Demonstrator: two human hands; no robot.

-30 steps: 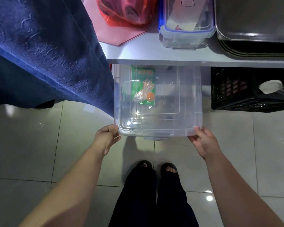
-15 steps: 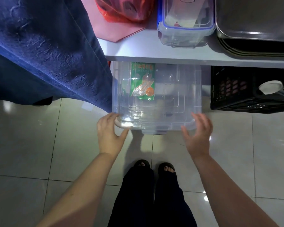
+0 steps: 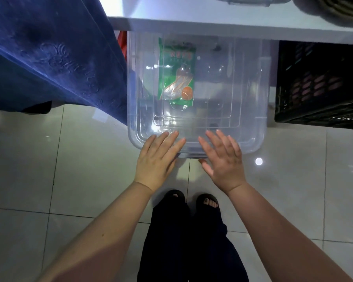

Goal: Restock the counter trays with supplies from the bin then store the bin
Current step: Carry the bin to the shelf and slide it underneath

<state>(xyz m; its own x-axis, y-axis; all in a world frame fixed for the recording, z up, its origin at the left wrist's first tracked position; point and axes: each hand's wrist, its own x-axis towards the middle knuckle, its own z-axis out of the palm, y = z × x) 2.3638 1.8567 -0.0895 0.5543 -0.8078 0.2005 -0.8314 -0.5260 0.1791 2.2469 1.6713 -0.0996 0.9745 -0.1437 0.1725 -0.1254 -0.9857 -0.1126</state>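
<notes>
A clear plastic bin [image 3: 251, 127] with a clear lid stands on the tiled floor, its far part under the white counter [image 3: 212, 21]. Inside it lies a green packet [image 3: 176, 74] with an orange ball printed on it. My left hand [image 3: 157, 159] and my right hand [image 3: 224, 159] lie flat, fingers spread, on the near edge of the bin's lid. Neither hand holds anything.
A dark blue cloth [image 3: 49, 58] hangs to the left of the bin and touches its side. A black plastic crate [image 3: 318, 88] stands under the counter on the right. My two feet [image 3: 192, 200] in black sandals stand on the tiles just behind my hands.
Both hands have let go of the bin's near corners and come together at the middle of its near edge, palms flat. The view has dropped closer to the bin.
</notes>
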